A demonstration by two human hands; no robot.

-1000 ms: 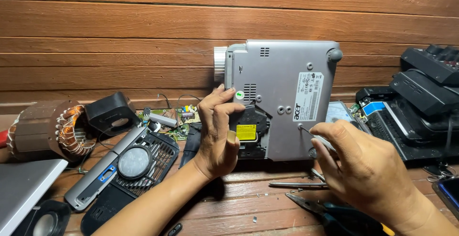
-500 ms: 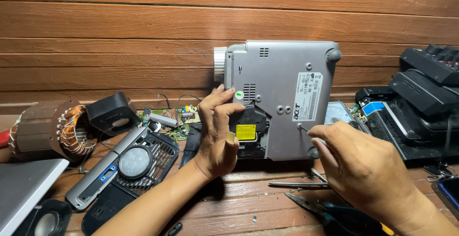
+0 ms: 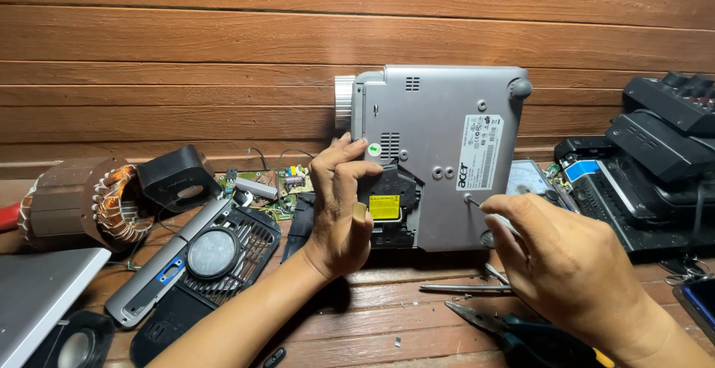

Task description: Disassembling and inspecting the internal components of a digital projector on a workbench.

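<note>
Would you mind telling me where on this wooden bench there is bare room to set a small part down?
Bare boards show in front of the grey projector, between the left forearm and the pliers. The left side is crowded: copper-wound coil, fan cover, circuit board. To the right, black equipment fills the bench.

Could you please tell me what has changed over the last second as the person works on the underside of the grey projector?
Very little. The right hand shifted slightly while keeping its screwdriver tip on a screw in the grey projector. The left hand stayed pressed against the projector's edge by the dark open compartment. The projector stayed propped against the wooden wall, and the pliers stayed put.
</note>
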